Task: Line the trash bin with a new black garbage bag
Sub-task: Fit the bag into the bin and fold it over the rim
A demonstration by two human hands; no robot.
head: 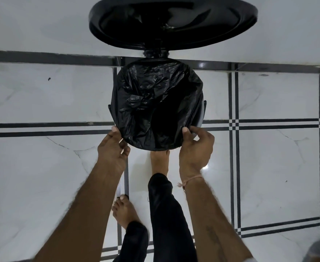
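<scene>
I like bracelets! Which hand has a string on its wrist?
The right hand: a pale thread is tied round its wrist. The left hand has a bare wrist. Both grip the black garbage bag over the trash bin.

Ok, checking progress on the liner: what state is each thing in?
Round black plastic bin lid: open, tipped back.
Crumpled black plastic garbage bag: spread over the bin mouth, sagging inside.
Round bin: mostly covered by the bag.
Left hand: grips the bag's near edge.
Right hand: pinches the bag's near edge.
</scene>
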